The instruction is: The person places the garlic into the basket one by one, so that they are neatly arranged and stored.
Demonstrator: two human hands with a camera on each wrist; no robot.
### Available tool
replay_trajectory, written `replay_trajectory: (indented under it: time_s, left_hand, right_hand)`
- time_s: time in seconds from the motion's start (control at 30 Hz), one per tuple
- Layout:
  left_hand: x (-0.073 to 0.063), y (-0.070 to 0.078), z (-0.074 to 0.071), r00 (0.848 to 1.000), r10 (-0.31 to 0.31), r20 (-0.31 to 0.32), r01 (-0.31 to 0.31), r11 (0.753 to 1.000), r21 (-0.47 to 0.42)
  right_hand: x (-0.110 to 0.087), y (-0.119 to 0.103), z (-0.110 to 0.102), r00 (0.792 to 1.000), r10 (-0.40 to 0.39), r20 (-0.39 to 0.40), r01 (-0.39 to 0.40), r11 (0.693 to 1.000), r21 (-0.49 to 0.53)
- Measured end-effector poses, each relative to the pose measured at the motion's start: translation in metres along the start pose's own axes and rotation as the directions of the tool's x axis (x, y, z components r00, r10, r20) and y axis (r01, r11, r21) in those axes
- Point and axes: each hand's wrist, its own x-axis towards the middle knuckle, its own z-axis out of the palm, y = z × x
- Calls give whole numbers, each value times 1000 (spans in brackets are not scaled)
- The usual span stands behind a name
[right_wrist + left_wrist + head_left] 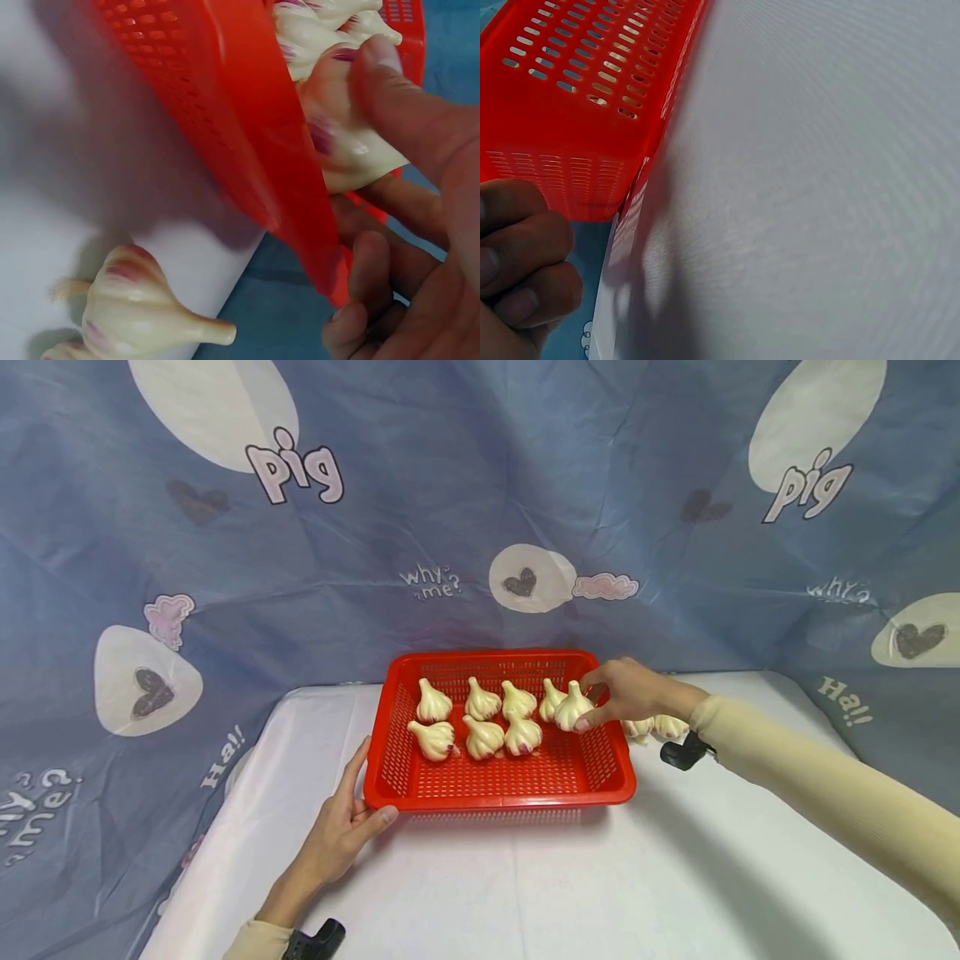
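Observation:
A red plastic basket (480,803) with slotted walls stands on the white table. Several garlic bulbs (483,739), cream with purple tinges, lie inside in two rough rows. At the basket's right end, my right hand (626,689) pinches one garlic bulb (572,708) between thumb and fingers, neck upward. The right wrist view shows this held bulb (349,127) just inside the rim. My left hand (337,835) grips the basket's near left corner, thumb at the front rim and index finger along the left side. Its other fingers (536,255) are curled in the left wrist view.
More garlic bulbs (670,727) lie on the table right of the basket, under the right forearm; one (139,304) shows clearly in the right wrist view. A blue patterned cloth (420,510) hangs behind the white-covered table (585,885).

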Motion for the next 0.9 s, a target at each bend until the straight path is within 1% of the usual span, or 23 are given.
replay_trajectory:
  time_s: [0.2, 0.37, 0.43, 0.5, 0.7, 0.9]
  left_hand:
    - [0, 0, 0, 1000, 0, -3, 0, 1000, 0]
    - [0, -1, 0, 1000, 2, -4, -2, 1000, 4]
    - [0, -1, 1, 1000, 0, -6, 0, 1000, 6]
    - [0, -1, 1, 1000, -3, -7, 3, 1000, 6]
    - [0, -2, 1, 1000, -3, -11, 3, 1000, 9]
    - [0, -2, 1, 1000, -5, -6, 5, 1000, 3]
  right_hand:
    - [9, -1, 4, 998, 16, 53, -16, 1000, 9]
    - [14, 0, 9, 998, 13, 69, -14, 1000, 7]
    - [15, -1, 10, 997, 22, 71, -21, 1000, -5]
    - [16, -3, 10, 996, 47, 78, -46, 999, -13]
    - [20, -11, 10, 992, 86, 95, -78, 994, -79]
    - [23, -17, 11, 983, 141, 120, -125, 984, -130]
